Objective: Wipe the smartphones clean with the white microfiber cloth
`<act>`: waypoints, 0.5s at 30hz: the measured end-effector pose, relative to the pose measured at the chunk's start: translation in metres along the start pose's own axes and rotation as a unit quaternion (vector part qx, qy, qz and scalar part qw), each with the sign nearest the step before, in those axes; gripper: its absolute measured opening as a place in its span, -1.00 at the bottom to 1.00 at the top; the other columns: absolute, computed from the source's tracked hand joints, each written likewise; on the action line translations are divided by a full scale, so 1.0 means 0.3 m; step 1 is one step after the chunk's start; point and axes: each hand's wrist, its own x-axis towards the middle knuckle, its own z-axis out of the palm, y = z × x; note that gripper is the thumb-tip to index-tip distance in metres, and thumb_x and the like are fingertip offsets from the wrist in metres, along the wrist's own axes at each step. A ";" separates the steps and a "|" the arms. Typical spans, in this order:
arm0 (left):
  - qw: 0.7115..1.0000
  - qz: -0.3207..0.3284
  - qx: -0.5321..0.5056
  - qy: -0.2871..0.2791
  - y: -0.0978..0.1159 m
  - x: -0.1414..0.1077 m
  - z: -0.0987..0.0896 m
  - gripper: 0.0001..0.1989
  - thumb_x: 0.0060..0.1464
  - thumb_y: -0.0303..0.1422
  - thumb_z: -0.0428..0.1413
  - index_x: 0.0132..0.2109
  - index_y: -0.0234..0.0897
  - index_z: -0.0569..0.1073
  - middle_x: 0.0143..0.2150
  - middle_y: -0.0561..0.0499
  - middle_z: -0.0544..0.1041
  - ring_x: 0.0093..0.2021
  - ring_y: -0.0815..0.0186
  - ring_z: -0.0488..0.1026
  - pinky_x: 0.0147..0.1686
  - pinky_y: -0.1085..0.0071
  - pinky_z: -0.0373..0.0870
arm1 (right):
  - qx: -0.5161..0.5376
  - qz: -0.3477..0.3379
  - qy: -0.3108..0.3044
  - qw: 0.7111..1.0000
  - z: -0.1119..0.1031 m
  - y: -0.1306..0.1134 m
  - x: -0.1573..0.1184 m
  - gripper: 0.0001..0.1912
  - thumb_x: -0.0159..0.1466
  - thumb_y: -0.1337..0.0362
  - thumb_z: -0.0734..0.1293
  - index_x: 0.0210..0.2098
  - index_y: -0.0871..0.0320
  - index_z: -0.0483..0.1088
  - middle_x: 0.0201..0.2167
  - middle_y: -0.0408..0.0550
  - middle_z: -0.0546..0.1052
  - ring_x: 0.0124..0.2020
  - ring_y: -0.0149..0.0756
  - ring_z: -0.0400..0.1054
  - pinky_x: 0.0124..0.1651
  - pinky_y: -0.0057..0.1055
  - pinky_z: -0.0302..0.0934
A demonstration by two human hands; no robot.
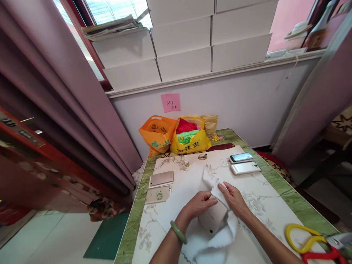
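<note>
My left hand (202, 203), with a green bangle on the wrist, is closed on the upper end of a pale, rounded-corner phone (213, 218), which has a small black dot near its lower end. Beside it, my right hand (234, 198) pinches the edge of a white cloth (217, 242). The cloth lies in folds around and under the phone, with part of it bunched between my hands. Its edge looks wavy. Both hands are just above the table's patterned cover, and the cloth and fingers hide part of the phone.
Two phones (162, 178) lie at the left and two more (245, 168) at the right. Red-and-yellow-handled scissors (313, 244) rest at the right front. An orange bag (155, 137) and a filled yellow bag (191, 143) stand at the table's (286, 183) back, near the wall.
</note>
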 end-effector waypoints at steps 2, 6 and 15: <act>1.000 0.000 -0.015 -0.001 -0.012 -0.009 -0.003 -0.63 -0.10 -0.06 0.21 -0.44 -0.34 0.50 -0.53 0.05 0.41 -0.52 0.38 0.23 -0.51 0.48 0.11 | 0.028 0.014 -0.007 0.999 0.009 0.006 -0.010 -0.53 0.18 -0.16 0.26 -0.48 0.16 0.34 -0.57 -0.20 0.38 -0.49 -0.33 0.22 -0.42 -0.46 0.11; 0.995 -0.016 -0.070 0.064 -0.049 0.006 0.011 -0.56 -0.04 0.01 0.16 -0.41 -0.37 0.49 -0.53 0.04 0.42 -0.56 0.40 0.24 -0.54 0.48 0.08 | 0.104 0.078 0.028 0.991 0.048 0.001 -0.020 -0.47 0.21 -0.20 0.20 -0.37 0.18 0.40 -0.45 -0.12 0.49 -0.38 -0.25 0.32 -0.30 -0.39 0.21; 0.962 0.016 -0.129 0.241 -0.114 0.069 0.069 -0.54 -0.11 0.04 0.19 -0.45 -0.35 0.44 -0.55 0.08 0.36 -0.53 0.41 0.21 -0.53 0.47 0.12 | 0.111 0.145 0.117 0.976 0.191 0.014 -0.102 -0.28 0.20 -0.26 0.12 -0.11 0.26 0.47 -0.06 0.15 0.53 0.02 -0.05 0.35 0.12 -0.26 0.13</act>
